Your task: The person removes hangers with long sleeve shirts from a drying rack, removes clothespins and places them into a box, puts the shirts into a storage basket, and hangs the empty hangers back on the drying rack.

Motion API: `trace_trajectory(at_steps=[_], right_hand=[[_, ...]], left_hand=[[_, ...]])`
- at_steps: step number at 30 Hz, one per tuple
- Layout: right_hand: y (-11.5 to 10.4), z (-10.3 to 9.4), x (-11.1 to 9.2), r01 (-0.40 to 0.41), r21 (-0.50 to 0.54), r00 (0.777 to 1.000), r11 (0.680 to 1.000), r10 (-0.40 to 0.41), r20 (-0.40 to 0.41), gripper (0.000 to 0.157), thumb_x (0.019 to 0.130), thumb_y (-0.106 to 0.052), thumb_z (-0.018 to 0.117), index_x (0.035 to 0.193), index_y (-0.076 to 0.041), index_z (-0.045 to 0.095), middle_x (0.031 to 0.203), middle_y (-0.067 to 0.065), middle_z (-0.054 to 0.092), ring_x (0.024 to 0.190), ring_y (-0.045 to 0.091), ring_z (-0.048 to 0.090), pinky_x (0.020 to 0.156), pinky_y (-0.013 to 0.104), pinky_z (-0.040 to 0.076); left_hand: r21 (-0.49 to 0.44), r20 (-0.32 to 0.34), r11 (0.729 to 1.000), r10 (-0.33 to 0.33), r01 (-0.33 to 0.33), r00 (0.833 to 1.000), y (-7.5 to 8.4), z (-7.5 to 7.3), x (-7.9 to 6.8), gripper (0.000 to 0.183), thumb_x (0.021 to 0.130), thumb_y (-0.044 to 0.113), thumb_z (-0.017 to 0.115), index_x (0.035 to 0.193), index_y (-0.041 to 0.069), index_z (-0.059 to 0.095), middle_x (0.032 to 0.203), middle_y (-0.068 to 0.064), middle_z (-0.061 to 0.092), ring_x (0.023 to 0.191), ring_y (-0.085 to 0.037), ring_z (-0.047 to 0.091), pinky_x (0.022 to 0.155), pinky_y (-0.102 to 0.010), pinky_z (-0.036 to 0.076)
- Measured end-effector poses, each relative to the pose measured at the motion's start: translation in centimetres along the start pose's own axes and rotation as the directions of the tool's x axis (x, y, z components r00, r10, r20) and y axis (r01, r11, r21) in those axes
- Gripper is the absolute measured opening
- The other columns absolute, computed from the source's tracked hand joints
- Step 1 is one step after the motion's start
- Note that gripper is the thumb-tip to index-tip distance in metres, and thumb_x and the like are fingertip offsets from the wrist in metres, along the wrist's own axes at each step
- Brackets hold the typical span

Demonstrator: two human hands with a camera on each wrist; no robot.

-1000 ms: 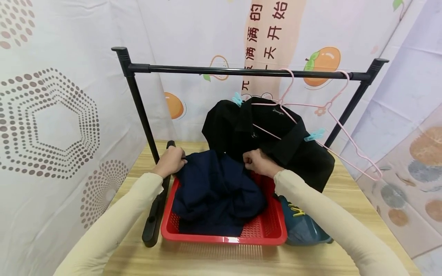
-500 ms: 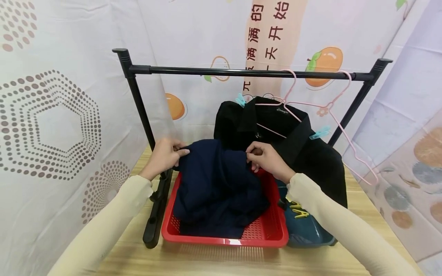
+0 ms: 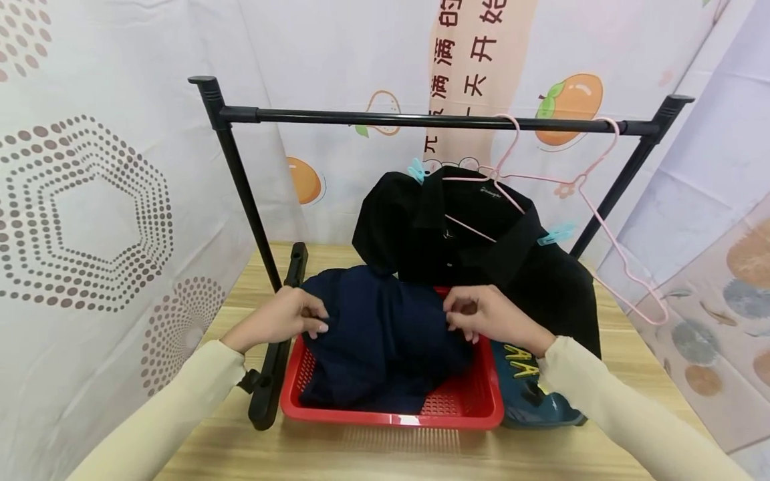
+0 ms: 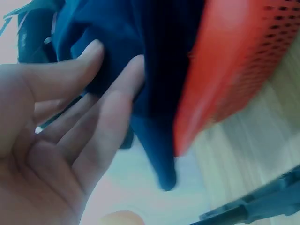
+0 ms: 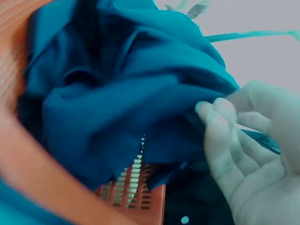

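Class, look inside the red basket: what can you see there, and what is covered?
The red basket holds a bunched navy garment. Some perforated floor shows at the front right. The garment covers most of it, so whether anything lies beneath cannot be told.

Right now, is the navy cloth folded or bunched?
Bunched: the navy cloth lies heaped in uneven creases, mostly in the red basket.

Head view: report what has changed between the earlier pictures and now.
Since half a second ago, the left hand and right hand have come down nearer the person, and the far edge of the navy cloth has sunk. The left hand's fingers, which pinched the cloth, now look parted; whether the right hand grips is unclear. The red basket and black rack stayed put.
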State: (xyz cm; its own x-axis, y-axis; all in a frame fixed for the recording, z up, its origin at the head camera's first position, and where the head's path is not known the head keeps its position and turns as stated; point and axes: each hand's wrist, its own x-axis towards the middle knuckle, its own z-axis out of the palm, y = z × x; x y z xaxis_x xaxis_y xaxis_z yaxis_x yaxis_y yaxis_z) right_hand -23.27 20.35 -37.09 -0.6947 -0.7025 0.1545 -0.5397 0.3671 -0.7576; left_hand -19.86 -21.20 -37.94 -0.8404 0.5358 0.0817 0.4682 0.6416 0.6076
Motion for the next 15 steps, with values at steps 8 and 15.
trace_trajectory(at_steps=[8, 15], right_hand=[[1.6, 2.7, -2.4, 0.144, -0.182, 0.977, 0.973, -0.11, 0.183, 0.02, 0.091, 0.002, 0.069, 0.095, -0.017, 0.068, 0.074, -0.011, 0.063, 0.06, 0.004, 0.061, 0.057, 0.024, 0.054], [2.8, 4.5, -3.5, 0.193, -0.342, 0.96, 0.92, -0.106, 0.258, 0.019, 0.087, -0.004, 0.073, 0.09, -0.022, 0.07, 0.075, -0.02, 0.06, 0.074, 0.003, 0.048, 0.066, 0.02, 0.041]], left_hand=[[0.083, 0.197, 0.993, 0.069, -0.087, 0.978, -0.7, 2.4, 0.0, 0.011, 0.088, 0.008, 0.081, 0.083, 0.017, 0.076, 0.073, 0.013, 0.066, 0.06, -0.002, 0.054, 0.06, -0.025, 0.048], [0.252, 0.263, 0.961, 0.045, -0.114, 0.964, -0.4, 3.6, -0.1, 0.01, 0.091, 0.017, 0.08, 0.083, 0.022, 0.075, 0.072, 0.017, 0.06, 0.063, -0.001, 0.053, 0.058, -0.026, 0.046]])
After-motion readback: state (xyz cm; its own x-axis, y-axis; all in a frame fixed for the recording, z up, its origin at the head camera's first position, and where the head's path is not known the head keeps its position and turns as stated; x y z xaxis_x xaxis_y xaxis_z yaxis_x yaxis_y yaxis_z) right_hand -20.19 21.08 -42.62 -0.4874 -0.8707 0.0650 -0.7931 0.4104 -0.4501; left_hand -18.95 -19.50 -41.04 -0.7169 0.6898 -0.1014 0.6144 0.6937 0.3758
